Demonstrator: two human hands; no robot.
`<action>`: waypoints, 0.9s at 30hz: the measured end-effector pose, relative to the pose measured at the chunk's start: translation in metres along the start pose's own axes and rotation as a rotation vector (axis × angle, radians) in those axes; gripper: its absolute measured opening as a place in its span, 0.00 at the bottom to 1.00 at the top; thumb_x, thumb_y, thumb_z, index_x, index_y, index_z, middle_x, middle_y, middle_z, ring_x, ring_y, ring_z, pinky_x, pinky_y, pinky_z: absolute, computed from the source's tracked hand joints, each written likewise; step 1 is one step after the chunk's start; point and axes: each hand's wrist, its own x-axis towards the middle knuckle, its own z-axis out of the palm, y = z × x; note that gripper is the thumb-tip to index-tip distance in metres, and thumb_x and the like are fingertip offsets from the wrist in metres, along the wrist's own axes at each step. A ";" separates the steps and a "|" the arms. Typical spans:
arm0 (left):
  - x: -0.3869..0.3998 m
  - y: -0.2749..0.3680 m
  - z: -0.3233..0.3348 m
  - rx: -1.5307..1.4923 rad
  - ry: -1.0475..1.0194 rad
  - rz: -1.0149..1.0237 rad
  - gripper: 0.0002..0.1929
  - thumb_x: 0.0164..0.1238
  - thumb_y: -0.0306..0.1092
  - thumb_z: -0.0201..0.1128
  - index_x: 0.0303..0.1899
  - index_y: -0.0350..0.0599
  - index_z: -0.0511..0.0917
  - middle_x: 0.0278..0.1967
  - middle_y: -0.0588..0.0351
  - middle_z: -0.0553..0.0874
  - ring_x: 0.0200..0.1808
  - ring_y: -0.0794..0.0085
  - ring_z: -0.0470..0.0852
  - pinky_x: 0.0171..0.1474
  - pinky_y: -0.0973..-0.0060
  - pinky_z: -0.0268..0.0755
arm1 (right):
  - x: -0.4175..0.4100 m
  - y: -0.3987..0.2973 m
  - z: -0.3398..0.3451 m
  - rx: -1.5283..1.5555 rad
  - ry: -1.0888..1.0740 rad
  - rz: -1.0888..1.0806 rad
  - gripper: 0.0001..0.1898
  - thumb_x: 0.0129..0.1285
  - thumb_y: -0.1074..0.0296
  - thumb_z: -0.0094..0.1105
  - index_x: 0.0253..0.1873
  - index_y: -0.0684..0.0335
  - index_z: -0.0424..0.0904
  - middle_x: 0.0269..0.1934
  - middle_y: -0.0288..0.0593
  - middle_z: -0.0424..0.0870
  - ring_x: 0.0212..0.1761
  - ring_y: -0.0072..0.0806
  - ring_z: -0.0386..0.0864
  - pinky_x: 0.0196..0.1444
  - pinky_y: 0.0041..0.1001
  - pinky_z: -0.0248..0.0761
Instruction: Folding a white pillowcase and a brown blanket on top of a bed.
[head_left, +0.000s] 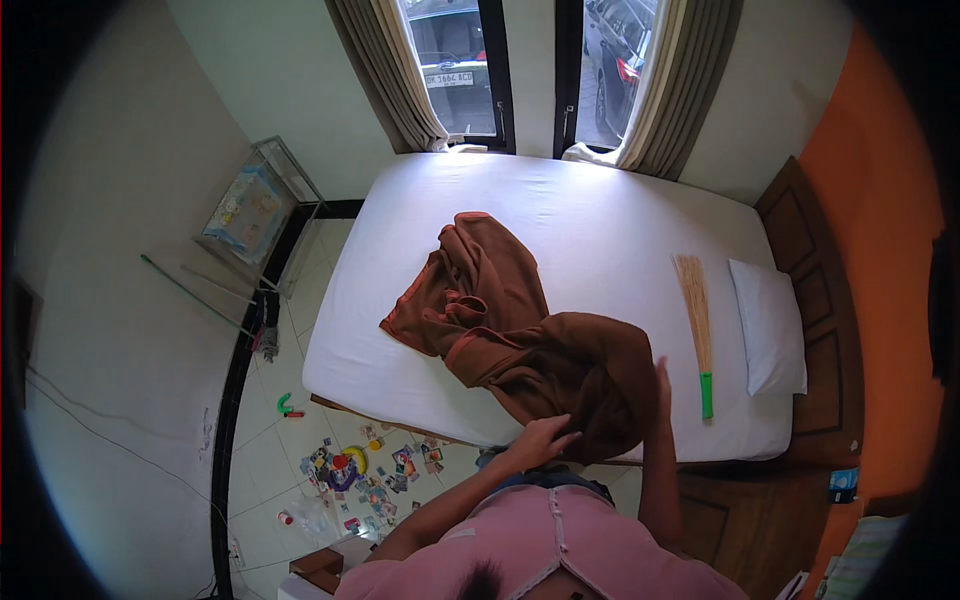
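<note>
A rumpled brown blanket (517, 322) with a reddish-orange edge lies across the white-sheeted bed (390, 217), its near part bunched close to my body. My left hand (541, 441) is at the near left edge of the bunched part, fingers partly spread; whether it grips the cloth cannot be told. Against the right side of the bunch rests my right hand (663, 386), fingers pointing away from me; its grip is unclear too. To the right on the sheet lie a stick broom (697, 322) with a green handle and a white pillow (769, 326).
A wooden headboard (817, 352) bounds the bed's right end. Toys and cards (375, 480) are scattered on the tiled floor at left, near a plastic bag (311, 517). A rack (289, 176) and mops (266, 330) stand by the left wall. Curtained windows (457, 90) lie beyond the bed.
</note>
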 end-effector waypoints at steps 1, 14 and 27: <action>-0.001 0.002 0.002 0.000 0.006 -0.001 0.16 0.62 0.39 0.60 0.44 0.37 0.74 0.35 0.39 0.80 0.38 0.46 0.79 0.39 0.63 0.71 | -0.002 -0.011 0.004 0.383 -0.032 0.149 0.29 0.69 0.45 0.38 0.63 0.66 0.58 0.59 0.48 0.68 0.61 0.36 0.68 0.63 0.35 0.62; -0.019 0.001 0.003 -0.083 -0.008 0.034 0.16 0.63 0.37 0.57 0.50 0.41 0.73 0.39 0.41 0.80 0.40 0.52 0.79 0.41 0.66 0.71 | -0.028 0.052 -0.004 -0.088 0.248 0.138 0.29 0.48 0.85 0.47 0.59 0.62 0.61 0.52 0.48 0.71 0.56 0.35 0.70 0.56 0.30 0.70; 0.034 -0.003 -0.037 0.314 0.168 0.290 0.39 0.43 0.19 0.59 0.64 0.50 0.61 0.64 0.49 0.63 0.66 0.55 0.60 0.64 0.61 0.55 | -0.040 -0.008 0.029 -0.039 -0.207 0.161 0.28 0.45 0.81 0.42 0.57 0.67 0.66 0.51 0.46 0.75 0.54 0.31 0.72 0.59 0.28 0.65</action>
